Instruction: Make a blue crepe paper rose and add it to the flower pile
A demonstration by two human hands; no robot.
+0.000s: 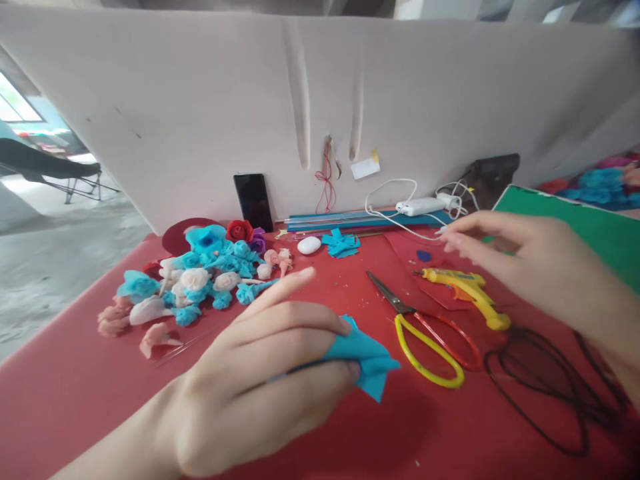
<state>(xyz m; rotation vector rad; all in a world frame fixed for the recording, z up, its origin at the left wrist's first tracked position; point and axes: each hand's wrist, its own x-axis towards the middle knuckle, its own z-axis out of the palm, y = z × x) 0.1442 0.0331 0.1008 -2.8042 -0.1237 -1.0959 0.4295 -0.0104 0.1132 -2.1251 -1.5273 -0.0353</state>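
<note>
in the head view, the left hand [270, 373] pinches a folded bright-blue crepe-paper piece [367, 360], index finger raised. the right hand [530, 252] curls nearly closed by a thin white cable [367, 201]; whether it grips this i cannot tell. yellow-and-red-handled metal scissors [407, 309] lie between the hands.

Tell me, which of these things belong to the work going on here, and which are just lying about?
Likely part of the work:
Blue paper, held in the left hand
Blue paper pieces
Scissors
Yellow glue gun
Handmade-looking flowers

Probably just lying about:
Black phone, propped upright
White charging block
Dark pouch
</note>
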